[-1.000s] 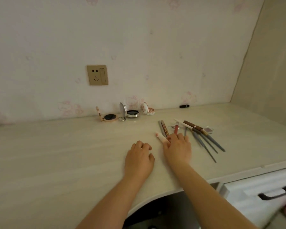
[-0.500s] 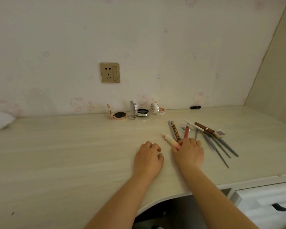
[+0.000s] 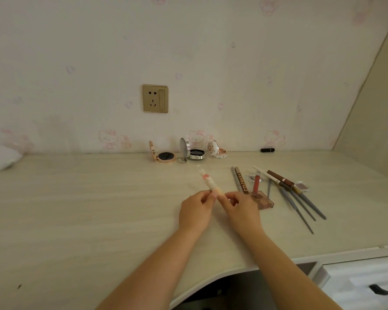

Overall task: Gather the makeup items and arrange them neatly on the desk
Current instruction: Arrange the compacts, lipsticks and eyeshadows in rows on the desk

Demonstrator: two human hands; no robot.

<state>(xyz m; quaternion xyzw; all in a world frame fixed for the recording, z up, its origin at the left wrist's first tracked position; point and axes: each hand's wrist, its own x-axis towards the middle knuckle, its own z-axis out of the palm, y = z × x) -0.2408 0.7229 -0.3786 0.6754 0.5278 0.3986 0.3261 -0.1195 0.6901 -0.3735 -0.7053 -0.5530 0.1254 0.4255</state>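
Pale wood-grain surface (image 3: 81,204) against a wall with faint cartoon print; wall socket (image 3: 155,98) at 11 o'clock. Near centre, both hands meet on a slim pink-and-white tube (image 3: 208,181), tip pointing toward 11 o'clock. Left hand (image 3: 196,212) pinches its lower end with fingers curled closed; right hand (image 3: 241,209) pinches the same end from the other side, otherwise loosely curled. The tube looks light, rigid and smooth: likely to roll, best held mid-barrel. At 2 o'clock a loose fan of pencils and brushes (image 3: 300,200), a red lip gloss (image 3: 256,182) and a small blush pan (image 3: 263,201) just beside the right hand, easily knocked. Three open compacts (image 3: 189,151) line the wall at 12; a dark lipstick (image 3: 267,150) lies apart at 1.
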